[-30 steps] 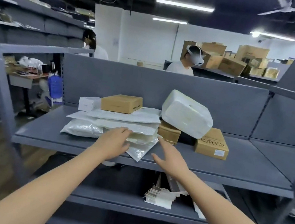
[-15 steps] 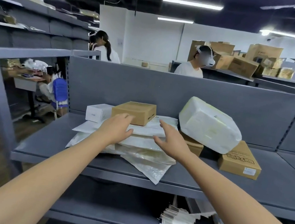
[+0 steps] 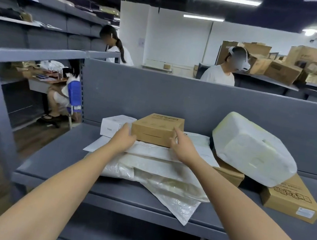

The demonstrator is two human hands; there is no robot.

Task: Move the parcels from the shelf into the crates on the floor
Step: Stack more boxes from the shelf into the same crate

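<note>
On the grey shelf (image 3: 80, 180), a small brown box (image 3: 157, 129) sits atop stacked white mailers (image 3: 158, 168). The left hand (image 3: 124, 138) and right hand (image 3: 182, 147) flank it, fingers straight, touching its sides. A white box (image 3: 113, 125) stands just beside its left, and a bulky white parcel (image 3: 253, 148) leans on brown cartons (image 3: 291, 198) to the right.

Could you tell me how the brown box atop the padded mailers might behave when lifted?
The brown box looks stiff, with crisp edges, so it should keep its shape. It is small, so probably light. Resting on soft mailers, it may slide if pushed.
</note>
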